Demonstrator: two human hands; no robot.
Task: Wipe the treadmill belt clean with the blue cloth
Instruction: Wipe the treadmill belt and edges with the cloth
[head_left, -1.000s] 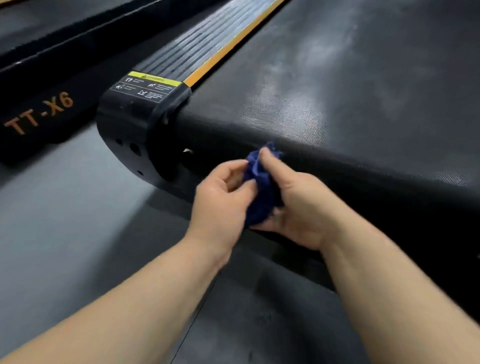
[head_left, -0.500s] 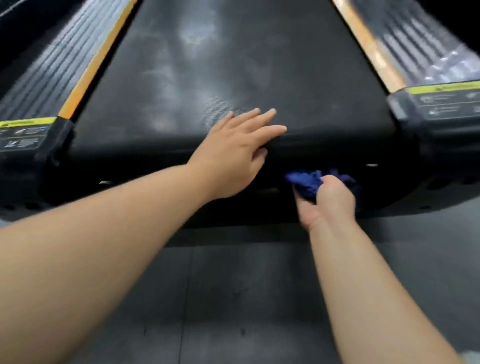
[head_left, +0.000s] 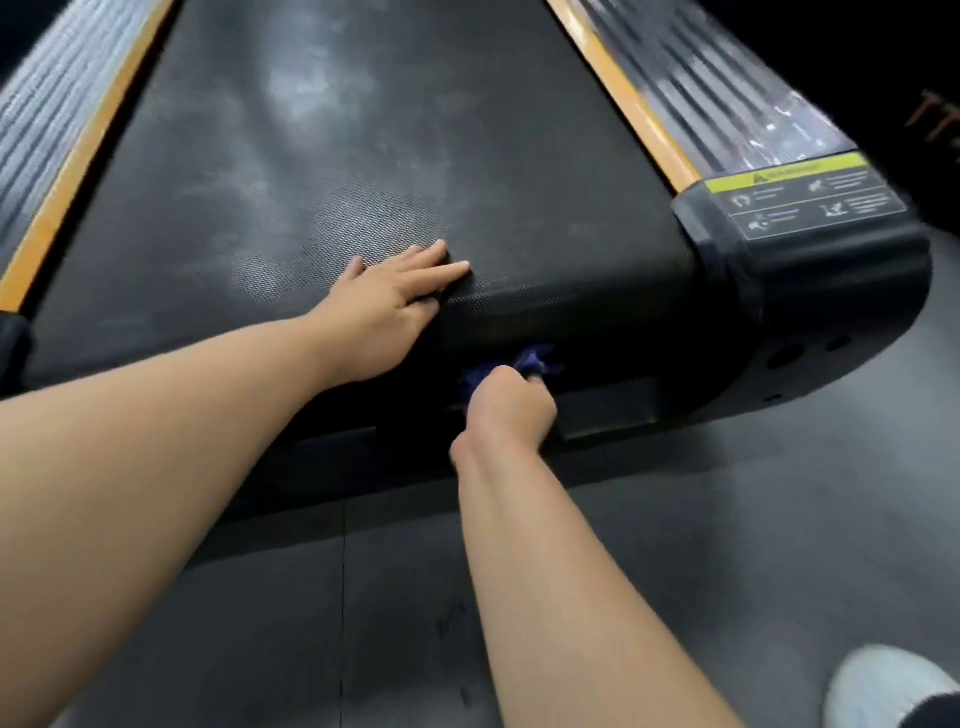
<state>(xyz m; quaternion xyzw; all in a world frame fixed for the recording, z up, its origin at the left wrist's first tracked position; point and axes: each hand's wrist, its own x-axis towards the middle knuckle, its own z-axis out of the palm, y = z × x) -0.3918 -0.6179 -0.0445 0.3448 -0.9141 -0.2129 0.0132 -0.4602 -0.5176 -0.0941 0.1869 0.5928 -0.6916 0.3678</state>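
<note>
A black treadmill belt (head_left: 389, 156) with pale dusty smears is seen from its back end. An orange strip (head_left: 618, 93) and a ribbed side rail (head_left: 717, 104) are seen along its right side. A yellow warning label (head_left: 800, 200) is stuck on the right end cap (head_left: 831, 275). The dark grey floor (head_left: 727, 519) is laid in big mats (a white shoe (head_left: 893, 680) is seen in the bottom right corner).

A second ago the blue cloth (head_left: 535, 361) was held by both hands at the left corner. Since then the left hand (head_left: 395, 306) has been moved onto the belt's back edge, where it is laid flat with straight fingers.

The cloth is now gripped by the right hand (head_left: 506, 410) alone, in curled fingers. It is bunched up, sticks out just past the knuckles, and is held at the belt's rounded end, below and right of the left hand.
</note>
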